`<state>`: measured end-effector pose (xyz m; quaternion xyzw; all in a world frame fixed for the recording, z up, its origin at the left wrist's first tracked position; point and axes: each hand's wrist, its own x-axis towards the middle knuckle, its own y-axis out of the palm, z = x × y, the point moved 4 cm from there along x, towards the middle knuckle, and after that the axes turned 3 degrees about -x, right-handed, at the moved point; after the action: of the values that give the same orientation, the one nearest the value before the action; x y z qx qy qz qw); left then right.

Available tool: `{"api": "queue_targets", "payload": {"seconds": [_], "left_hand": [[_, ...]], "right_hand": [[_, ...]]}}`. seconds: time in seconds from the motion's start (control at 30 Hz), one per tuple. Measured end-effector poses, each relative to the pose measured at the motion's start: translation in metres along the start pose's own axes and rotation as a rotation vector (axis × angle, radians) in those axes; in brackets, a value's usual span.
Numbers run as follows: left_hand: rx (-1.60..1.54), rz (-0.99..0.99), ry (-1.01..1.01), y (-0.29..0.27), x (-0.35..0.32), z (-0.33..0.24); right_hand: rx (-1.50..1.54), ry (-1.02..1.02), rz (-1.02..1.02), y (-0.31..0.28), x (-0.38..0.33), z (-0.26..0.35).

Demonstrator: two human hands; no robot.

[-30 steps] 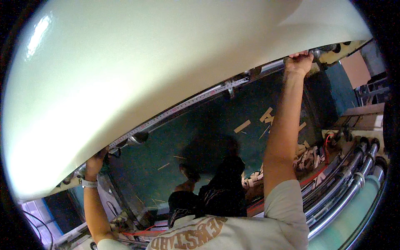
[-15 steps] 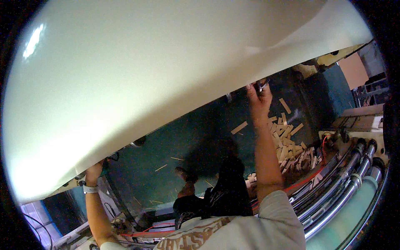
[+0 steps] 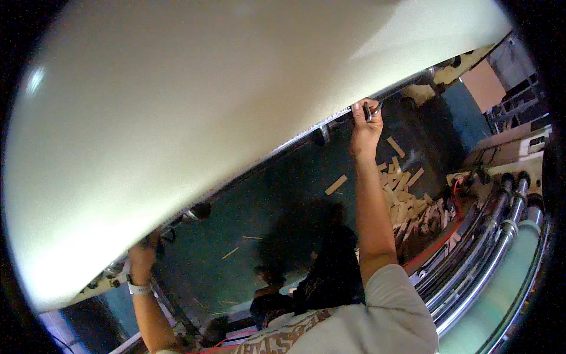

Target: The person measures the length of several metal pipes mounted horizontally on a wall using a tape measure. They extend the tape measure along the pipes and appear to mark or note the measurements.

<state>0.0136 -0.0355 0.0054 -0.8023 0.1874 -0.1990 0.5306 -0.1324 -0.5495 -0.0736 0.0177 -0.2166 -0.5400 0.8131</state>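
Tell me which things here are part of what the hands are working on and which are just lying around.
In hand:
- large cream sheet, held up along its lower edge
- left hand, at that edge
- right hand, at that edge with a small dark tool

Lying about:
- pale wooden offcuts on the green floor
- metal rollers

Packages near the machine's right side

A brown cardboard box [image 3: 484, 85], seemingly flat-sided, stands at the upper right, beyond the machine; no labels, signs or screens show.
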Motion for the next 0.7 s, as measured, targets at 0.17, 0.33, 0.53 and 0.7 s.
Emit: {"api": "queue_targets", "payload": {"seconds": [0.17, 0.33, 0.53, 0.7], "left_hand": [[-0.064, 0.082, -0.127, -0.002, 0.002, -0.020], [-0.181, 0.017, -0.076, -0.008, 0.003, -0.033], [-0.130, -0.029, 0.037, -0.009, 0.009, -0.030], [-0.172, 0.085, -0.132, -0.004, 0.008, -0.017]], "right_hand": [[0.026, 0.059, 0.035, -0.008, 0.000, 0.001], [0.070, 0.039, 0.049, -0.005, 0.002, -0.002], [0.139, 0.051, 0.058, 0.001, 0.003, -0.008], [0.080, 0.053, 0.013, -0.001, 0.004, -0.010]]}}
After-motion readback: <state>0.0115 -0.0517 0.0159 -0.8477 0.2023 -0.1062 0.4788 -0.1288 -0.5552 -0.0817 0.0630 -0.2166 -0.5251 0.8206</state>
